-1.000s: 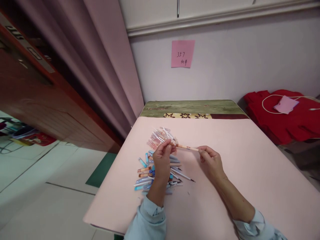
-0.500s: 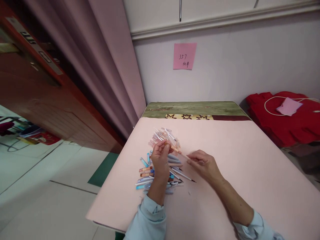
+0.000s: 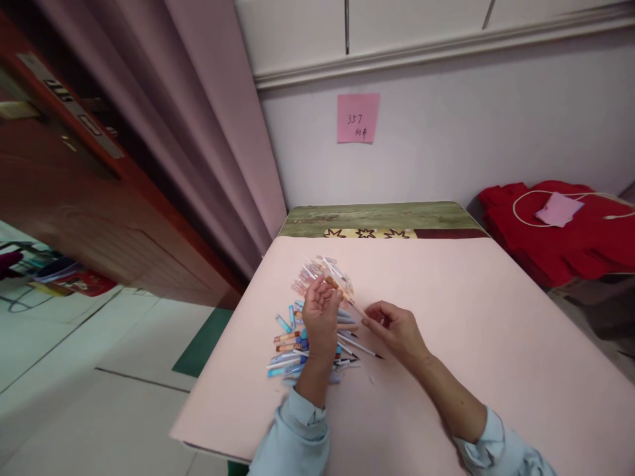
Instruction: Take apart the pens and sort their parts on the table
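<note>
A: Where is the pen (image 3: 348,297) seen?
B: Centre of frame, held aslant over the worktop (image 3: 466,304).
A: How is it gripped?
B: Brown end loosely held in the left hand (image 3: 321,320), fingers curled; thin end pinched in the right hand (image 3: 397,332).
A: What else is noted?
B: Blue and brown pens (image 3: 288,347) heaped at lower centre, partly hidden; pale pink pile (image 3: 308,277) beyond.

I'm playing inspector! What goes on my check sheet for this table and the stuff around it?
Surface: pink sheet over a table.
Job's things: pen in hand; mostly blue pile nearer, pink pile farther.
Clutter: tiny scrap on the sheet.
Hands: left hand near the pen's brown end, right hand at its pale end.
Cables: white cable on red cloth.
Surroundings: door and curtain left; note on wall.
</note>
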Action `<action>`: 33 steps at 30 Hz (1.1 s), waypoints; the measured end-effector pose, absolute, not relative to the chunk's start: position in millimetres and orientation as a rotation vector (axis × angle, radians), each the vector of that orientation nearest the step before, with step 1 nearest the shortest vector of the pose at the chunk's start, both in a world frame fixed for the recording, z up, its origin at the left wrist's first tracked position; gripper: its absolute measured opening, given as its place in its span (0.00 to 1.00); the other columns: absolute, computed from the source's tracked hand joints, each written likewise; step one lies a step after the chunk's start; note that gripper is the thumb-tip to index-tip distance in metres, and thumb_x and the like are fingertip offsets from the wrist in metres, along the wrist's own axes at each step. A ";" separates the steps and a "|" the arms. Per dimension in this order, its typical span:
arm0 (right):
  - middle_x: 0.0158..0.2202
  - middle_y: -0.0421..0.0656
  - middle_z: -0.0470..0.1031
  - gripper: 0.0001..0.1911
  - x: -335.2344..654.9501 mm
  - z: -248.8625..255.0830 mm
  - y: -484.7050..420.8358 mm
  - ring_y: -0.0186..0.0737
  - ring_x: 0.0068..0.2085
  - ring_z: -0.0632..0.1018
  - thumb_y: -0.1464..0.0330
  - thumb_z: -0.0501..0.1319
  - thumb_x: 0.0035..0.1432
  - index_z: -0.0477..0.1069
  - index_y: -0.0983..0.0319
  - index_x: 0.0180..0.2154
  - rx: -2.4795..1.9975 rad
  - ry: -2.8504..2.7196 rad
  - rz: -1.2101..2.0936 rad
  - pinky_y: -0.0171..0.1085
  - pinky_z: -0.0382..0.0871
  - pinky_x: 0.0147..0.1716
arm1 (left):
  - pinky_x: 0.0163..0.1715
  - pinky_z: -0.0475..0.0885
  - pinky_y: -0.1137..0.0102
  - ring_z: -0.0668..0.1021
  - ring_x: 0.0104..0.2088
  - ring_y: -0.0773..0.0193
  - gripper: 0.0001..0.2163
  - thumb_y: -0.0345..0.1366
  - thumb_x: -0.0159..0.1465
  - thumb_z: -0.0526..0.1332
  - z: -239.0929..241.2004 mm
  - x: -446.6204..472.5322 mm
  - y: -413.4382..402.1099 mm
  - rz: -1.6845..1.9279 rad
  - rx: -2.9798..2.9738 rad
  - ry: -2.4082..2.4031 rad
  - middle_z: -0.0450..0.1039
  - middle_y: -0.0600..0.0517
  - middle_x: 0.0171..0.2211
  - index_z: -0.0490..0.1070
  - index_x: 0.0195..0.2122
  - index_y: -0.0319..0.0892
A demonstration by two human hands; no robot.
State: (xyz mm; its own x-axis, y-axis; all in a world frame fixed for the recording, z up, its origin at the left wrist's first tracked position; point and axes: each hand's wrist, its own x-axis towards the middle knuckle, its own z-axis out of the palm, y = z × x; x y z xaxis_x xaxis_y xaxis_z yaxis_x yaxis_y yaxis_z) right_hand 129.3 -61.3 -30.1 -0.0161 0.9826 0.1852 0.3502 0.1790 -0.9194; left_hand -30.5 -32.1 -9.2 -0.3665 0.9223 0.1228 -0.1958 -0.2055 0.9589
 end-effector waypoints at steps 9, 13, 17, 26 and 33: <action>0.26 0.40 0.74 0.13 171.8 -19.5 -42.2 0.36 0.27 0.71 0.58 0.68 0.50 0.77 0.60 0.33 -1.404 -1.128 0.789 0.34 0.64 0.29 | 0.44 0.75 0.65 0.78 0.41 0.60 0.11 0.39 0.62 0.62 29.7 -8.0 -106.1 1.260 1.646 1.216 0.74 0.46 0.48 0.74 0.46 0.46; 0.27 0.41 0.77 0.15 246.4 -21.8 -32.7 0.39 0.29 0.74 0.56 0.69 0.46 0.79 0.60 0.32 -1.618 -0.985 0.595 0.35 0.64 0.30 | 0.38 0.76 0.68 0.79 0.37 0.61 0.07 0.33 0.62 0.61 4.4 -6.0 -146.9 1.037 1.913 0.979 0.75 0.45 0.46 0.75 0.41 0.49; 0.26 0.41 0.78 0.17 321.4 -31.0 -35.5 0.41 0.28 0.74 0.53 0.68 0.42 0.80 0.59 0.30 -1.907 -0.865 0.371 0.35 0.61 0.27 | 0.34 0.76 0.70 0.79 0.39 0.60 0.06 0.33 0.64 0.57 -36.0 0.8 -165.7 1.091 1.891 0.917 0.75 0.45 0.42 0.74 0.38 0.48; 0.29 0.44 0.79 0.13 366.5 -42.4 -26.2 0.44 0.32 0.76 0.56 0.66 0.43 0.80 0.56 0.29 -2.381 -0.765 0.262 0.37 0.60 0.27 | 0.37 0.74 0.74 0.78 0.38 0.64 0.06 0.28 0.65 0.56 -52.5 -1.1 -154.3 1.036 2.031 0.835 0.74 0.47 0.37 0.72 0.37 0.43; 0.31 0.47 0.79 0.13 364.0 -41.4 -4.7 0.47 0.33 0.77 0.59 0.65 0.44 0.80 0.57 0.31 -2.447 -0.751 0.235 0.39 0.64 0.30 | 0.36 0.73 0.74 0.77 0.36 0.65 0.07 0.25 0.64 0.56 -39.7 -1.6 -151.6 0.930 2.102 0.785 0.73 0.49 0.34 0.70 0.37 0.42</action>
